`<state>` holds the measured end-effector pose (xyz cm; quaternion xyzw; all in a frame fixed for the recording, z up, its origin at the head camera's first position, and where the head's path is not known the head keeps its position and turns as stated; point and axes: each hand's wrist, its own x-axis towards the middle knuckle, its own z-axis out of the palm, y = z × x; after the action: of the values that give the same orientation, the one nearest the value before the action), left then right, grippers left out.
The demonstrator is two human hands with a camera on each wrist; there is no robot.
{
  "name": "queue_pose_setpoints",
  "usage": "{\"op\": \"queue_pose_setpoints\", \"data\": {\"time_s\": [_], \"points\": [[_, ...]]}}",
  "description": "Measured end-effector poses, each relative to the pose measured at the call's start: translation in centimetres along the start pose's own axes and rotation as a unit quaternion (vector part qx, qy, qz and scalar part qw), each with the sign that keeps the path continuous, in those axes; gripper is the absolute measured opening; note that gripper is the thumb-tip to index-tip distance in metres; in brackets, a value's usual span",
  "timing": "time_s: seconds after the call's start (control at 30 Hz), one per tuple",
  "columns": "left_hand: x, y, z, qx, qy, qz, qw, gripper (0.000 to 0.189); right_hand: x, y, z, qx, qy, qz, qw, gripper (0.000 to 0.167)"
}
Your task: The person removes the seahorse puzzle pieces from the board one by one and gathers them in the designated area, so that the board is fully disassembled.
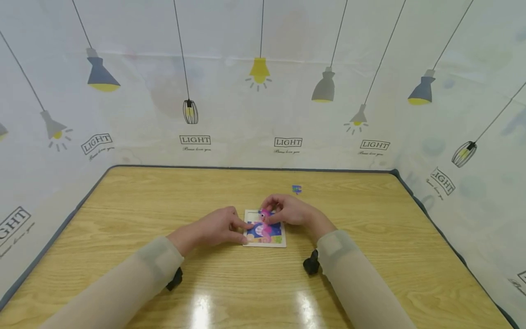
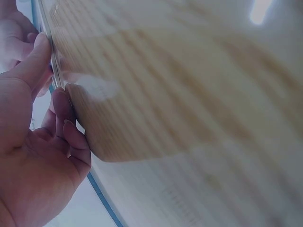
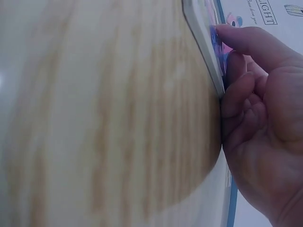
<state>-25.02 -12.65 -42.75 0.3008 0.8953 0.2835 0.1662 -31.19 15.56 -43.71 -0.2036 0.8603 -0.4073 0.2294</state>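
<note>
A small square jigsaw puzzle board with a pale frame lies on the table. Pink, blue and purple pieces fill much of it, while its upper left part shows bare pale backing. My right hand pinches a pink puzzle piece with a printed eye between thumb and fingers, over the board's upper part. In the right wrist view this piece stands up above the frame, partly hidden by the thumb. My left hand rests at the board's left side, index fingertip on the pieces and thumb by the lower left corner.
A loose blue and green puzzle piece lies on the wooden table beyond my right hand. A dark-edged rim runs round the table, with a lamp-printed sheet rising behind it and at both sides.
</note>
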Motion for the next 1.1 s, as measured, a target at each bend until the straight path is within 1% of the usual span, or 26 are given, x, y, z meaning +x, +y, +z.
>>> {"op": "queue_pose_setpoints", "data": {"time_s": [0.2,0.43,0.6,0.7,0.83,0.93,1.1], "points": [[0.2,0.2,-0.1,-0.004,-0.001,-0.004,1.0000,0.044,-0.1,0.2,0.0,0.034,0.009,0.008,0.9994,0.027],[0.3,0.2,-0.1,-0.008,-0.003,-0.010,0.9999,0.043,-0.1,0.2,-0.1,0.031,0.011,-0.012,0.9994,0.022],[0.2,0.1,-0.2,-0.005,-0.001,-0.006,1.0000,0.043,-0.1,0.4,-0.1,0.054,0.005,-0.019,0.9984,0.020],[0.2,0.1,-0.1,-0.003,-0.001,-0.004,1.0000,0.043,0.0,0.5,-0.1,0.068,0.002,-0.015,0.9976,0.019],[0.3,0.1,-0.1,-0.006,-0.003,-0.009,0.9999,0.043,-0.2,0.5,-0.1,0.077,0.012,0.004,0.9969,0.020],[0.2,0.2,-0.1,-0.009,-0.008,-0.015,0.9998,0.044,-0.5,0.3,-0.2,0.080,0.017,0.013,0.9966,0.020],[0.1,0.2,0.0,-0.013,-0.010,-0.022,0.9996,0.044,-1.4,-0.2,-0.6,0.063,0.024,0.003,0.9977,0.018]]}}
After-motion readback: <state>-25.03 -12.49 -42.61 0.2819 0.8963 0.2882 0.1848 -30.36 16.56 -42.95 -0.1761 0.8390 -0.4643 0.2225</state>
